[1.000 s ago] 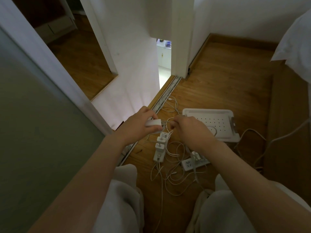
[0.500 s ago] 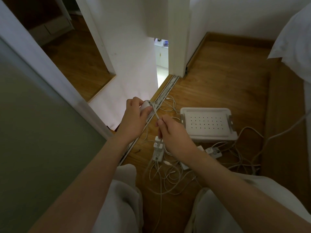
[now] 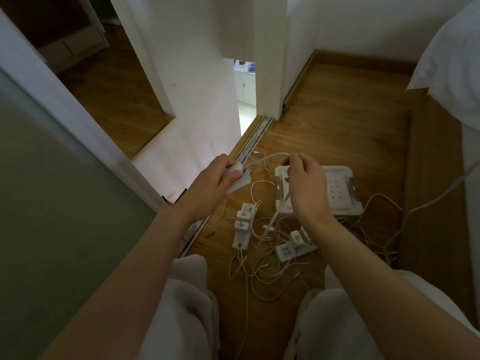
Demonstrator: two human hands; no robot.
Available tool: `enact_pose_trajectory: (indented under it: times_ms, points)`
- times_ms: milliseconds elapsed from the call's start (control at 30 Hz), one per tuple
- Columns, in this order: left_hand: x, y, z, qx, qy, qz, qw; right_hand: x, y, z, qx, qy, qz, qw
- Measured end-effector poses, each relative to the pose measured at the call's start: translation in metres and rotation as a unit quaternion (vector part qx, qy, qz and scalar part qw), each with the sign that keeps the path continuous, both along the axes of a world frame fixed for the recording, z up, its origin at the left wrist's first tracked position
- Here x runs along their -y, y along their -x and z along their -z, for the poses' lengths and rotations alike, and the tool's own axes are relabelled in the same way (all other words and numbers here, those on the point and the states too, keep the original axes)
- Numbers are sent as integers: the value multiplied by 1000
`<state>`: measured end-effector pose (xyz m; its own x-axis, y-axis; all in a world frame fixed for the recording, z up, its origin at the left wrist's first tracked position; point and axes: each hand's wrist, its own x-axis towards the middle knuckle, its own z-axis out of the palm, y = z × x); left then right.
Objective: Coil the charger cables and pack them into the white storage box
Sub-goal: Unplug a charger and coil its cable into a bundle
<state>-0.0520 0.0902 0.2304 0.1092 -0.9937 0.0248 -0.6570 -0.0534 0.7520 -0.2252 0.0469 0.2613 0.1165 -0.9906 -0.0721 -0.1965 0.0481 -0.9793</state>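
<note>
On the brown wooden floor (image 3: 337,113) ahead of the person's knees, a loose tangle of thin white charger cables (image 3: 262,276) lay around two white power strips (image 3: 241,229), with one white rectangular plastic storage box (image 3: 345,206), its top dotted with small holes, just behind them. The left hand (image 3: 210,183) gripped one small white charger block (image 3: 235,168), fingers curled over it. The right hand (image 3: 306,188) pinched that block's smooth white cable (image 3: 270,156), which arched in the air between the two hands.
</note>
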Motion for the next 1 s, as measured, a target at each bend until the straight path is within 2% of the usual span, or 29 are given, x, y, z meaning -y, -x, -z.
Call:
enact_pose_trajectory:
  times_ms: [100,267,367,467,533,600,667,733,867,1000]
  points:
    - [0,1,-4,-63,-2,-12,998,2,0,0,5,-4,14,1000]
    - [-3,3,-7,-94,24,20,995,7,0,-4,45,-31,40,998]
    - [-3,3,-6,-89,30,15,995,6,-2,-5,95,-51,37,994]
    - [1,3,-4,-55,36,-15,998,1,-3,-4,109,-18,-9,994]
    - [4,2,0,-32,48,-43,997,-8,-4,-1,72,25,-69,995]
    - [8,1,5,-16,53,-77,995,-19,-9,9,-4,78,-157,985]
    - [11,-2,12,7,45,-109,993,-32,-17,24,-105,153,-238,953]
    - [11,-2,16,25,21,-128,991,-37,-25,39,-165,196,-267,929]
    - [10,0,15,-13,-20,-146,989,-38,-30,47,-169,144,-292,930]
    - [10,13,2,-149,-50,-172,972,-37,-38,44,-44,4,-300,953]
